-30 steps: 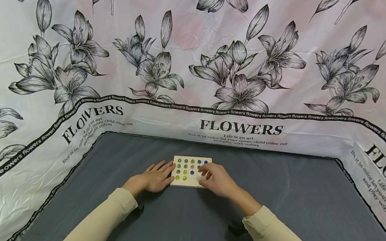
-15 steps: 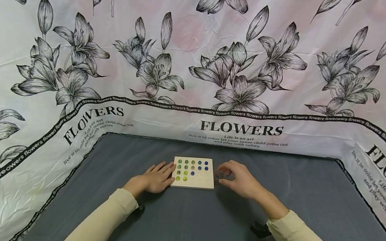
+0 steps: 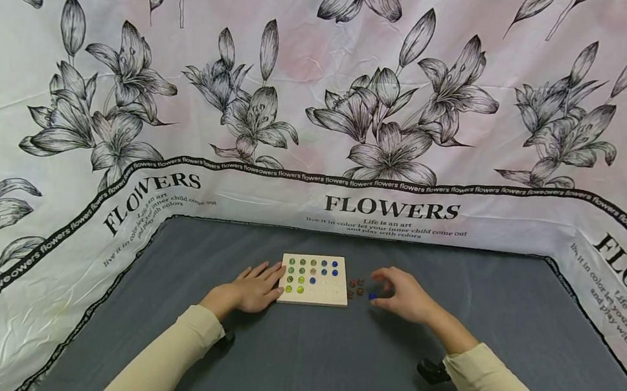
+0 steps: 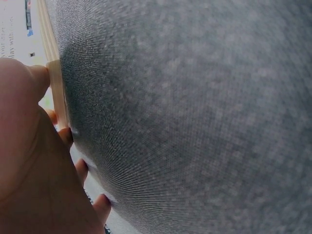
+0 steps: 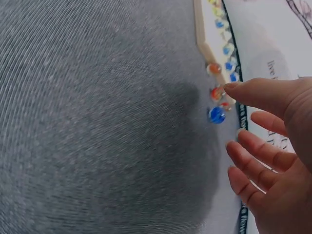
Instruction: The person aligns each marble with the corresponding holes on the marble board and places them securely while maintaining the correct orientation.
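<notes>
Visibly, from the head, the left hand [image 3: 251,290] lies flat, fingers extended, at the left edge of the pale board [image 3: 321,298], which carries coloured marbles [image 3: 301,280]. The right hand [image 3: 409,296] arches above the grey worktop [image 3: 293,362] beside a blue marble [image 3: 372,296]; red-brown marbles [image 3: 361,282] occupy the gap between that hand and the board. Worktop extends widely to both sides, its far edge behind the board. From the left wrist, that grip is spread, thumb tip against the board's side. From the right wrist, thumb and fingers stand apart, the grip spread near the blue marble.
</notes>
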The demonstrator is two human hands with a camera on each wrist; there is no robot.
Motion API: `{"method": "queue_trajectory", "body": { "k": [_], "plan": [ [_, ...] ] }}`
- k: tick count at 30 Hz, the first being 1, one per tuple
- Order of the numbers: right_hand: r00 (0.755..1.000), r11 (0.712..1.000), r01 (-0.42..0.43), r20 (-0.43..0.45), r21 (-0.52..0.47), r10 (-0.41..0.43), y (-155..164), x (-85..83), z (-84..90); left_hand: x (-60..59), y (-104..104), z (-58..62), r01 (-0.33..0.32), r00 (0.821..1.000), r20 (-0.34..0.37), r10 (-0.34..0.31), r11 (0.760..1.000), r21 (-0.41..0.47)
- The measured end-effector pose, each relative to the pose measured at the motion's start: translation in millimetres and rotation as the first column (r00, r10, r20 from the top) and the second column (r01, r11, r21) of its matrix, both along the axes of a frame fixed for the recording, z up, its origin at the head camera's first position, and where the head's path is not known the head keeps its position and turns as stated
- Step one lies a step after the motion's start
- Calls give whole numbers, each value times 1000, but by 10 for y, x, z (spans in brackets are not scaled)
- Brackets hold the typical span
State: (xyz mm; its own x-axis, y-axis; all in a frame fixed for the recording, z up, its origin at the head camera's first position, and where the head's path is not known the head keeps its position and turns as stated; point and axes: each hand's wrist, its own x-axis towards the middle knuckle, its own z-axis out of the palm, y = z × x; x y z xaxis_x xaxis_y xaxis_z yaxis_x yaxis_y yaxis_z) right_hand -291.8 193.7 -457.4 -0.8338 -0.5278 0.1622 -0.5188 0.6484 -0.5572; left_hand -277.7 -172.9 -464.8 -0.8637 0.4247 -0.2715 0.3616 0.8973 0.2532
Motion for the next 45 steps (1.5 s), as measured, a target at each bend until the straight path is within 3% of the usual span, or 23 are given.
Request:
{"method": "queue_trajectory", "body": {
  "k": [14,25,45],
  "plan": [
    [989,994,43,144,-104,-28,59,-76,-188,-10,-8,-12,-8,1000,8,8,1000,6],
    [993,994,56,111,-96,-45,12,-82,-219,3,-5,-20,-8,1000,-1,8,1000,13],
    [991,994,58,126,-88,-47,-18,-52,-202,9,-11,-10,-1,1000,-13,1,1000,1]
  ]
}}
